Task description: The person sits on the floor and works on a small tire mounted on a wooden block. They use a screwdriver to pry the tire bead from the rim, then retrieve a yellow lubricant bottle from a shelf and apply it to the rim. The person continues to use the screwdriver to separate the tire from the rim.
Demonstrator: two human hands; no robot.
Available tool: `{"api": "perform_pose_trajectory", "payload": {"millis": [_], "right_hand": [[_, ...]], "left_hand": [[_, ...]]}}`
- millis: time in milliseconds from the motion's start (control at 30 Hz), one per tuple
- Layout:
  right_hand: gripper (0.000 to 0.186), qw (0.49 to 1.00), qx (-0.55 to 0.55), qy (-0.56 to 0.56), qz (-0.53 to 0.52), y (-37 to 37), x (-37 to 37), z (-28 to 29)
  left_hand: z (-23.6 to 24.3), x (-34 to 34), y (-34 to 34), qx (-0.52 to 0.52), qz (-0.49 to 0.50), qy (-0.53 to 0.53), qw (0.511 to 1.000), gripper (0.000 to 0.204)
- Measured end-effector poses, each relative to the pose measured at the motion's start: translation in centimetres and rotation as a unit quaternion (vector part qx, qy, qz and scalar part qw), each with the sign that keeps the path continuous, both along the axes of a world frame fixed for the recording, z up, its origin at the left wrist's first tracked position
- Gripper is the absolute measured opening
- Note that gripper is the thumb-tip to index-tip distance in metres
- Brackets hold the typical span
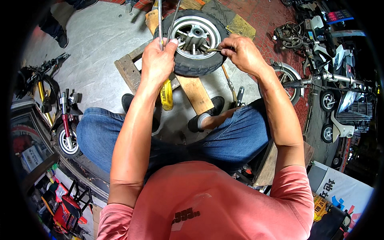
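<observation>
A small scooter wheel with a black tyre [202,67] and a silver spoked rim [202,21] lies in front of me on wooden boards. My left hand [158,60] is closed round a long metal tyre lever [160,20] at the tyre's left side. A second slim metal lever [173,22] stands beside it against the rim; whether the same hand grips it I cannot tell. My right hand [242,52] pinches a short, bent, brass-coloured stem [213,50] at the rim's right edge. Its inner end is over the rim.
Below the wheel are a wooden plank [196,94], a wooden block frame [128,72] and a yellow printed object [166,96]. A hose with a fitting [230,82] lies at right. Scooters [340,88] stand far right; a red fork with wheel [67,132] is left. Another person's shoe [62,39] shows upper left.
</observation>
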State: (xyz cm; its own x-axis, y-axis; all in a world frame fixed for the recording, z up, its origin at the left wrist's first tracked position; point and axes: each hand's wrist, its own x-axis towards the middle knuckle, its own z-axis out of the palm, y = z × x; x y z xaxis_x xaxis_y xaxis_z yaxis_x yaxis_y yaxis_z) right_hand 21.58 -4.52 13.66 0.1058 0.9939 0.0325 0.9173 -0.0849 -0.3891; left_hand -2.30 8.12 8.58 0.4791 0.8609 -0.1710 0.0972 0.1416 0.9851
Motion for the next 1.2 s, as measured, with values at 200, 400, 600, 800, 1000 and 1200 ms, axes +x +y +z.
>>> {"api": "perform_pose_trajectory", "payload": {"millis": [200, 400, 600, 800, 1000, 1200], "right_hand": [[0.015, 1.0, 0.001, 0.015, 0.001, 0.3, 0.3, -0.6], [0.016, 0.997, -0.025, 0.067, -0.023, 0.1, 0.6, -0.3], [0.016, 0.998, -0.018, 0.06, -0.016, 0.2, 0.5, -0.1], [0.016, 0.99, -0.037, 0.126, -0.049, 0.3, 1.0, -0.6], [0.017, 0.991, -0.035, 0.124, -0.043, 0.6, 1.1, -1.4], [0.015, 0.972, -0.041, 0.202, -0.109, 0.9, 1.7, -1.9]], "left_hand": [[-0.3, -0.2, 0.3, 0.02, 0.005, 0.036, 0.999, 0.029], [-0.1, -0.3, 0.2, 0.015, -0.002, 0.037, 0.999, 0.028], [-0.2, -0.2, 0.2, 0.032, 0.003, 0.05, 0.998, 0.029], [-0.1, -0.3, 0.3, 0.024, -0.005, 0.054, 0.998, 0.03], [-0.2, -0.1, 0.1, 0.03, -0.003, 0.007, 1.0, 0.023], [0.0, -0.2, 0.4, 0.042, -0.012, 0.077, 0.996, 0.032]]}}
